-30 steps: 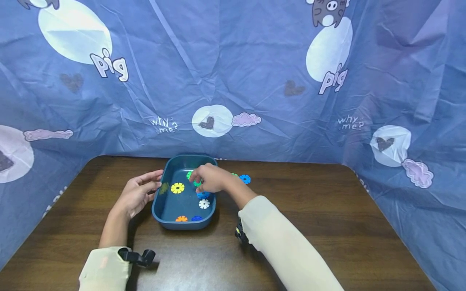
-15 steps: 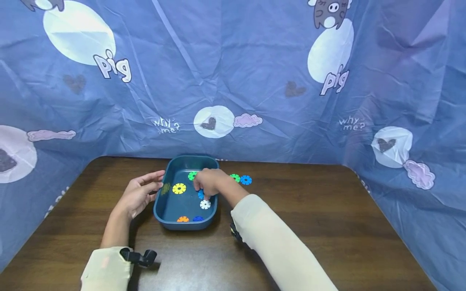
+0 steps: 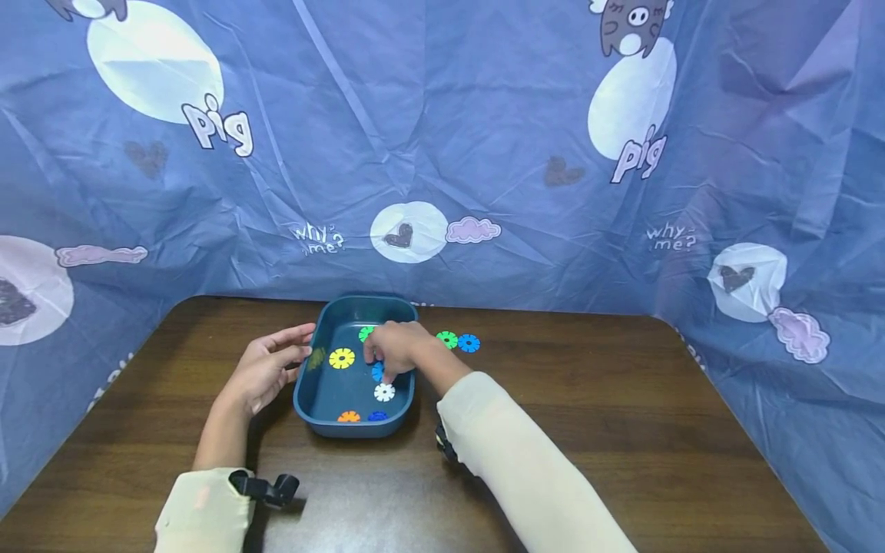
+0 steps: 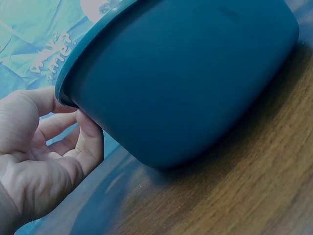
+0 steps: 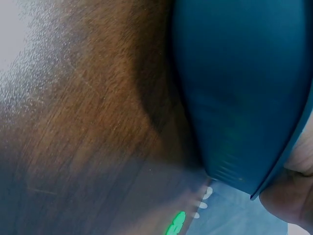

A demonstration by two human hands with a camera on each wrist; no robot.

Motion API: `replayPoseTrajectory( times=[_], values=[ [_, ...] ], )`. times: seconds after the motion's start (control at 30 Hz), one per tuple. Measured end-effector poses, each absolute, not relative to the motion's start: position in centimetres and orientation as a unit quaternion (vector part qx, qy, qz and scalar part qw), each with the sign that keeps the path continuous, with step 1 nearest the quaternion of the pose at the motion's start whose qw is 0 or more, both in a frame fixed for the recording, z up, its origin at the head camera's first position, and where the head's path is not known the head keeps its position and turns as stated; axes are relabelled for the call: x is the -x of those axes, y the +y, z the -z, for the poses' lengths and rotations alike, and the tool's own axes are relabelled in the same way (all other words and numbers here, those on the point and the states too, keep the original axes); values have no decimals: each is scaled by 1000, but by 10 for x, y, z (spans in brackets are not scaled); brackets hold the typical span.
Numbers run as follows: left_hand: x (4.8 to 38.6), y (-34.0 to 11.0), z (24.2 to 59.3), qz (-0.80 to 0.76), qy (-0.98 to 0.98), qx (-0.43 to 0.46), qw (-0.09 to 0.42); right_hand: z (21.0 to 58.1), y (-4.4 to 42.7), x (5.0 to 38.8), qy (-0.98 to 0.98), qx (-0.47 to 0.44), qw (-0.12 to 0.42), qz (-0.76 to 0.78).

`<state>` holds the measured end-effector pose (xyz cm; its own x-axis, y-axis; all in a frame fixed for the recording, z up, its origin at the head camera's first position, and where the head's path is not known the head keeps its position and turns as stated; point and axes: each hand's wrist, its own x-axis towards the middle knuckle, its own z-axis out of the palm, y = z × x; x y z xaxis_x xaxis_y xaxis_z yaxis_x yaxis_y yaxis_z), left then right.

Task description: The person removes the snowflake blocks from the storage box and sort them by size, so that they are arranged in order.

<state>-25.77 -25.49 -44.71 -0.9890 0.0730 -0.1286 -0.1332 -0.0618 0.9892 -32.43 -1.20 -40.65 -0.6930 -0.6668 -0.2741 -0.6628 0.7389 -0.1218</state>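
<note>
My left hand (image 3: 266, 370) holds the left rim of a dark teal tray (image 3: 354, 430); in the left wrist view, thumb and fingers meet at the lip of the tray wall (image 4: 186, 83). My right hand (image 3: 401, 349) reaches into the tray, bent fingers pointing down. Its fingertips are at a blue snowflake disc (image 3: 377, 372) and a white snowflake disc (image 3: 384, 392); whether they pinch one is hidden. A yellow disc (image 3: 342, 359), a green disc (image 3: 366, 334), an orange disc (image 3: 349, 416) and a dark blue disc (image 3: 377, 416) lie inside. In the right wrist view the tray wall hides most of the hand (image 5: 288, 200).
Behind the right forearm, a green disc (image 3: 448, 339) and a blue disc (image 3: 469, 343) lie on the brown wooden table (image 3: 588, 399). A blue printed curtain (image 3: 525, 253) hangs behind the table's back edge.
My right hand has lowered into the tray and shifted slightly left at the end. The white and blue discs near its fingertips have slid a little left. The left hand stays at the rim.
</note>
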Motion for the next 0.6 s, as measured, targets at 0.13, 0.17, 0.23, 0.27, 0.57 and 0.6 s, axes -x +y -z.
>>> replayPoseTrajectory(
  times=[0.13, 0.17, 0.23, 0.27, 0.57, 0.6],
  values=[
    [258, -255, 447, -730, 680, 21, 71, 407, -12, 324, 921, 360, 150, 10],
    [258, -255, 447, -730, 679, 21, 71, 407, -12, 324, 920, 361, 150, 12],
    [259, -256, 447, -730, 680, 21, 71, 407, -12, 324, 919, 364, 152, 17],
    [259, -256, 447, -730, 680, 21, 71, 407, -12, 324, 918, 365, 153, 20],
    [259, -254, 448, -731, 678, 22, 75, 410, -9, 324, 915, 371, 154, 29],
    [259, -254, 447, -730, 679, 22, 74, 410, -9, 324, 915, 373, 151, 29]
  ],
)
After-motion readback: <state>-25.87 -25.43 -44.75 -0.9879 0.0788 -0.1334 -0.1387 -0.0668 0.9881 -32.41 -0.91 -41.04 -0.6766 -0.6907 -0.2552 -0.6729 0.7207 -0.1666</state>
